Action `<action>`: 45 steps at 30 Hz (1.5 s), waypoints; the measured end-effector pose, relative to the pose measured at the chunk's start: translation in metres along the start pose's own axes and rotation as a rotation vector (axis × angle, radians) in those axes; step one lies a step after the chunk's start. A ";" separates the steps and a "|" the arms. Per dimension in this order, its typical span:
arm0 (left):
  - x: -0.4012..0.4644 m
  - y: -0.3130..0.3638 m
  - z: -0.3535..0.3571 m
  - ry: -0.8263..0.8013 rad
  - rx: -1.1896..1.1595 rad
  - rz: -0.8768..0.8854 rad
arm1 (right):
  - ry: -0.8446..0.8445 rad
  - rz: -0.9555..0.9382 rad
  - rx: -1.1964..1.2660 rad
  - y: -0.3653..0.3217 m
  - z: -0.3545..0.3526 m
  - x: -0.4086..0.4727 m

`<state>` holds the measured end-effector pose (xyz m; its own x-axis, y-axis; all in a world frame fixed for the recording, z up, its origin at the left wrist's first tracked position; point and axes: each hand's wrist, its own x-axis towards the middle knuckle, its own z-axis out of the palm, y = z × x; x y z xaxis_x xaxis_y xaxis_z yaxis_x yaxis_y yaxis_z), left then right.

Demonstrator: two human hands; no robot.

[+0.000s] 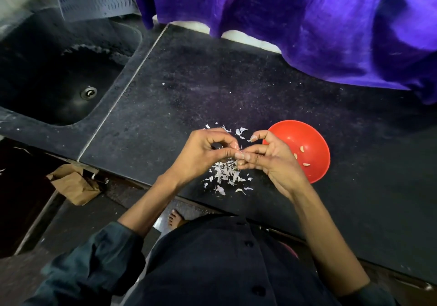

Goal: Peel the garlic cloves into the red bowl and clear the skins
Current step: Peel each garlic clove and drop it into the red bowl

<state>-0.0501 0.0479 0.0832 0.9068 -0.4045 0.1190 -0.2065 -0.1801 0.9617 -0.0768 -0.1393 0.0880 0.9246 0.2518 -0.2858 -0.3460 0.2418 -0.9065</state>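
A garlic clove (239,156), mostly hidden, sits pinched between both hands at the frame's centre. The left hand (203,152) and right hand (269,156) curl their fingertips onto it, so peeling looks under way. Skins (225,174) lie scattered on the counter (189,88) just below. The red bowl (309,140), right of centre, holds a few peeled cloves (302,149). Next, probably, strip the last skin and drop the clove rightward into the bowl.

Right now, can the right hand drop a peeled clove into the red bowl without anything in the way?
Probably yes. The right hand already overlaps the red bowl's near-left rim, and the bowl is open-topped with only a few peeled cloves inside. Both hands are busy pinching at something small between the fingers.
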 end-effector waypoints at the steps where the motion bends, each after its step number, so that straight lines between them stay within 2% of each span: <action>1: 0.000 -0.001 0.001 0.024 0.044 0.027 | 0.023 0.003 0.041 0.001 0.001 0.000; 7: -0.002 -0.004 0.012 0.173 0.194 0.100 | 0.139 0.058 0.415 0.012 0.008 0.003; 15: -0.013 -0.012 0.014 0.319 0.100 -0.126 | 0.203 0.069 0.401 0.014 -0.003 0.001; 18: -0.013 -0.013 0.015 0.305 0.057 -0.168 | 0.218 0.080 0.385 0.013 -0.004 0.002; 33: -0.010 -0.015 0.026 0.256 0.191 -0.158 | 0.224 0.050 0.400 0.028 0.000 0.006; 40: -0.010 -0.021 0.028 0.269 0.253 -0.181 | 0.301 0.002 0.298 0.032 -0.002 0.005; 45: -0.005 -0.021 0.038 0.193 0.228 -0.161 | 0.378 -0.059 0.235 0.031 -0.010 0.000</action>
<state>-0.0642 0.0196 0.0534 0.9828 -0.1811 0.0359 -0.1124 -0.4324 0.8946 -0.0860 -0.1409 0.0566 0.9220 -0.1180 -0.3688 -0.2776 0.4625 -0.8420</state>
